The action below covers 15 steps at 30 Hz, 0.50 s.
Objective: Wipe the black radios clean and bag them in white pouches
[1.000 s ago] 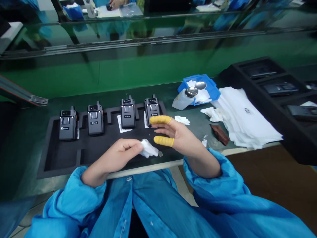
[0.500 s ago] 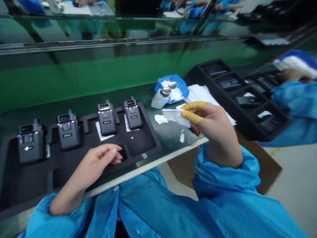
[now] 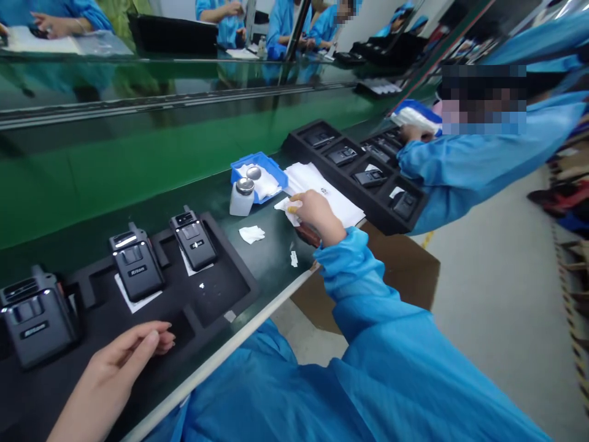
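My right hand point(image 3: 317, 215), with yellow finger cots on its fingertips, pinches a white cloth wipe point(image 3: 286, 205) over the green bench, left of a stack of white sheets point(image 3: 345, 199). A dark brown object point(image 3: 307, 234) lies partly hidden beneath that hand. Above the near part of a black foam tray point(image 3: 239, 279) hovers my left hand point(image 3: 126, 359), fingers loosely curled and nothing visible in them. Three black two-way radios stand along the tray: one at the left point(image 3: 39, 322), one in the middle point(image 3: 137, 265) and one at the right point(image 3: 193, 239). White paper shows under two of them.
A white bottle with a metal cap point(image 3: 242, 197) stands by a blue bin point(image 3: 278, 175) of white wipes. A crumpled wipe point(image 3: 251, 234) lies on the bench. At right, another black tray point(image 3: 294, 147) holds devices beside a co-worker's blue sleeve point(image 3: 442, 162). A cardboard box point(image 3: 391, 270) is below.
The view has swung right, so the leftmost radio is out of sight. My right hand has lowered the wipe toward the bench near the paper stack. My left hand keeps its curled pose.
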Each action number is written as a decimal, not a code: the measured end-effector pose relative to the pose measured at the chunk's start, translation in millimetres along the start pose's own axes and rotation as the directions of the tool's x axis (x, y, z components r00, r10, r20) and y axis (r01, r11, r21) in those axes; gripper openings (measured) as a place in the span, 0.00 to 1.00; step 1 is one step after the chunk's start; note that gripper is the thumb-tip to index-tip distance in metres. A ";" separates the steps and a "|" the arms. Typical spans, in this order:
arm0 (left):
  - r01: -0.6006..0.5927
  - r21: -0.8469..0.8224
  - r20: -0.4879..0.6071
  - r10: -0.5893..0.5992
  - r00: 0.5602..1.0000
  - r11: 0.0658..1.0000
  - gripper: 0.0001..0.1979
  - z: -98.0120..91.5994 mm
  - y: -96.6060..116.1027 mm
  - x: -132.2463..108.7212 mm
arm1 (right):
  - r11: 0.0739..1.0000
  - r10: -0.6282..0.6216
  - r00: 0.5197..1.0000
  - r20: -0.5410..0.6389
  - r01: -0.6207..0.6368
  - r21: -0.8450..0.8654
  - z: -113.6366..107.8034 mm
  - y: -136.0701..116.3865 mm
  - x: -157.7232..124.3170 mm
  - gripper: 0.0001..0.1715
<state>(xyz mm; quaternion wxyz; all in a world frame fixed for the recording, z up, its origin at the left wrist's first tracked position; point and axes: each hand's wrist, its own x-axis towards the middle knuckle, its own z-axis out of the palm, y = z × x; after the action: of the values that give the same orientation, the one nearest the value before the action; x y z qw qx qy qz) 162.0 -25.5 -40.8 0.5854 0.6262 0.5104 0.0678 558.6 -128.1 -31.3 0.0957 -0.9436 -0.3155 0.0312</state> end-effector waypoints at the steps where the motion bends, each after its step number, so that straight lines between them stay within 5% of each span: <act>1: 0.004 0.004 0.010 -0.004 1.000 1.000 0.18 -0.4 0.9 0.0 | 1.000 -0.011 1.000 0.013 0.011 0.002 5.1 1.9 2.1 0.20; 9: 0.030 -0.015 0.022 -0.029 0.999 0.999 0.16 0.7 4.2 2.1 | 0.996 -0.076 0.997 0.033 0.074 0.047 19.9 3.5 15.8 0.20; 15: -0.086 0.057 -0.059 0.089 0.994 0.995 0.21 -14.4 -3.8 -10.1 | 0.993 -0.118 0.993 0.008 0.118 0.033 8.0 -6.9 5.7 0.25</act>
<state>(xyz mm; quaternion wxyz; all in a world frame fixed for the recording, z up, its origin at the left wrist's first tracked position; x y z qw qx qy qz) 145.3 -23.9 -34.3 0.5486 0.6613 0.5020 0.0988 558.1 -117.9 -37.8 0.1110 -0.9215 -0.3706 0.0350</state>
